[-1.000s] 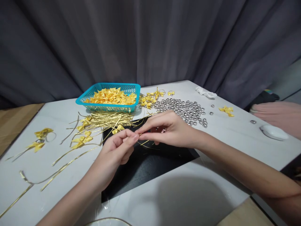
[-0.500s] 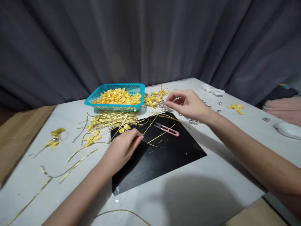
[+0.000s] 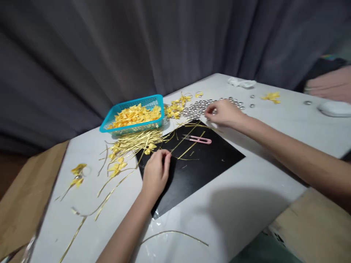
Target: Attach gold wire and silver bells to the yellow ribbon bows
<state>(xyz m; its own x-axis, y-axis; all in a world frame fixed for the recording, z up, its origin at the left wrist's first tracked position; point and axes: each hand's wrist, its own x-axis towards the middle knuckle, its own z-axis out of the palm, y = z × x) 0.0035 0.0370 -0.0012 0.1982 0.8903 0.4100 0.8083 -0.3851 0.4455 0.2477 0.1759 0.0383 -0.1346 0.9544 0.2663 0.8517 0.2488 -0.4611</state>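
My left hand (image 3: 157, 170) is closed in a pinch over the left part of a black mat (image 3: 192, 175). A thin gold cord (image 3: 184, 139) runs up and right from its fingertips. Just beyond the knuckles lies a yellow ribbon bow (image 3: 150, 148). My right hand (image 3: 225, 113) reaches to the near edge of a spread of silver beads (image 3: 199, 108), thumb and fingers drawn together. What sits between those fingertips, if anything, is too small to make out. Pink thread snips (image 3: 199, 139) rest on the mat between both hands.
A blue basket (image 3: 131, 128) of yellow ribbon bows stands at the back left, with a bundle of gold cords (image 3: 137, 141) before it. Finished-looking bow pieces (image 3: 116, 168) lie to the left. White cloth (image 3: 241, 83) and a white dish (image 3: 334, 109) are at the right.
The view has tilted and shifted. My right hand has come down to the silver beads from above them. My left hand stays closed over the mat, its wrist turned more upright.
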